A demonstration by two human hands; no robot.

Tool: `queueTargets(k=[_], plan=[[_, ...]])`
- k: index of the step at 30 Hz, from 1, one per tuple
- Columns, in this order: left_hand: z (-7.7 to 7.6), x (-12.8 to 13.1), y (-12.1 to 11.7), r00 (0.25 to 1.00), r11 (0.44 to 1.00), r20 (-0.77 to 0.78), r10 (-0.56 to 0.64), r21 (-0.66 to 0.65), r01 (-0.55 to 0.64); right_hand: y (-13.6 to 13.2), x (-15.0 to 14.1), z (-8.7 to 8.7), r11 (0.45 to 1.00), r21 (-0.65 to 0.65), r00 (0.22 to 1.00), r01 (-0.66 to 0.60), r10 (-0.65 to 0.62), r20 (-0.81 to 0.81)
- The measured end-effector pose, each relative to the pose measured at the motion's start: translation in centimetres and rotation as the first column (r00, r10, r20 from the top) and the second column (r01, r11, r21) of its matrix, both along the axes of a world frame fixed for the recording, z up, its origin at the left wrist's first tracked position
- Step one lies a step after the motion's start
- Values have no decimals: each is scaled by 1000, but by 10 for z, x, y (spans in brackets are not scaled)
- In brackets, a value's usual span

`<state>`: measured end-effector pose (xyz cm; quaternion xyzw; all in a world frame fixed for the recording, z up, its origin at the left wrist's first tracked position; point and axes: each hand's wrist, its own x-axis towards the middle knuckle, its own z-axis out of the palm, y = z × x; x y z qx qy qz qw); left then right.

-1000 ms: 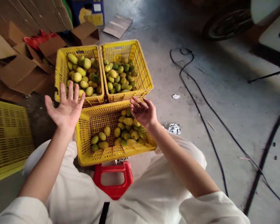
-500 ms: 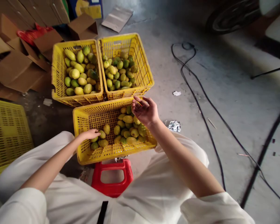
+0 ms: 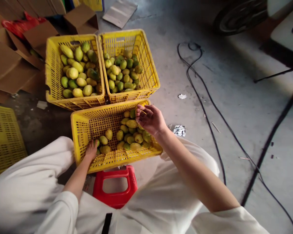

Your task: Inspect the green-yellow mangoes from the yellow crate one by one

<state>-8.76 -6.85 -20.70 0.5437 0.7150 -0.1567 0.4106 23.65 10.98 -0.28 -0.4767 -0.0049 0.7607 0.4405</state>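
**Front crate (image 3: 81,121): easy on the fruit (image 3: 131,123)**

Inside, a pile (image 3: 130,139) at three o'clock, a cluster (image 3: 104,140) at eight. Left hand (image 3: 91,150) against the cluster, grip unclear; right hand (image 3: 151,120) loosely open, at two. Light, single-fruit holds should work best. Two back crates (image 3: 54,63) block twelve; red plastic frame (image 3: 114,200) at six, crumpled foil (image 3: 179,130) outside at three.

A small cluster of oval, yellow-green fruits (image 3: 103,140) lies toward the left edge of a yellow, perforated plastic crate (image 3: 79,128). A larger heap of oval fruits, mottled green and yellow (image 3: 138,138), sits apart along the right end, reaching the far right corner.
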Motion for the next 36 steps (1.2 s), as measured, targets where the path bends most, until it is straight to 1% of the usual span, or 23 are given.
queueTargets(k=[3,7,11,15,21,24,27,31,34,36], plan=[[-7,2,-8,1000,1000,-9,21,14,-20,-4,-2,3,1000,-20,1000,-2,2,-21],[-16,6,-12,999,999,-7,42,34,-42,-11,-4,10,999,-43,999,-12,10,-53],[-21,12,-12,991,1000,-131,-19,-6,19,-16,-4,15,996,-88,997,-25,19,-69],[-23,17,-11,971,996,-223,-90,-34,85,-21,-2,14,995,-76,996,-68,64,-60],[-25,16,-11,958,990,-250,-141,-15,141,-26,-5,17,992,-109,996,-66,59,-61],[-26,15,-4,963,988,-225,-149,-1,153,-29,-6,19,992,-86,992,-92,84,-90],[-25,17,7,970,990,-198,-140,-15,140,-31,-6,19,991,-67,989,-118,112,-93],[-21,23,19,977,994,-187,-104,-56,95,-30,-5,19,988,-117,992,-97,87,-87],[-13,27,25,985,994,-156,-70,-97,55,-29,-5,19,989,-123,994,-85,75,-79],[-6,29,29,993,993,-106,-47,-114,35,-29,-5,19,989,-115,994,-95,88,-67]])
